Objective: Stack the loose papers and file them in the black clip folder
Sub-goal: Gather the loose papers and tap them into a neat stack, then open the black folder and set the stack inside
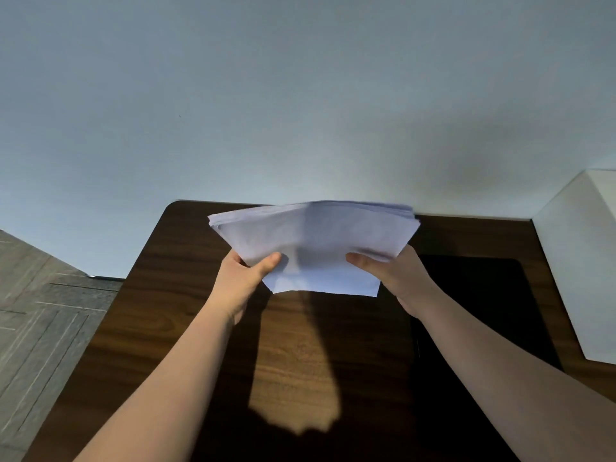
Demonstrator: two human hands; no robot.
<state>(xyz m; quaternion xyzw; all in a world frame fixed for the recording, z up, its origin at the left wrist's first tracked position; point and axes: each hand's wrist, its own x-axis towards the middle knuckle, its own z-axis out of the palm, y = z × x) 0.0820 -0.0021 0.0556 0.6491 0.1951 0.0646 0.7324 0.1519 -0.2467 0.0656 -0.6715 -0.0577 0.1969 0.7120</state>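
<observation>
Both hands grip one sheaf of white papers (313, 248) above the table: the left hand (245, 278) pinches its near left corner, thumb on top, and the right hand (391, 273) clamps its near right corner the same way. The sheaf is held clear of the wood, its far edge fanned and sagging, its long axis running side to side. The black clip folder (480, 301) lies flat on the dark wooden table (173, 295), to the right of the papers and below them, partly under the right forearm, so the right hand is nearer. Filing probably means carrying the sheaf rightward and down. Right of the folder stands a white box (580, 261); behind the papers, a pale wall (300, 95).
</observation>
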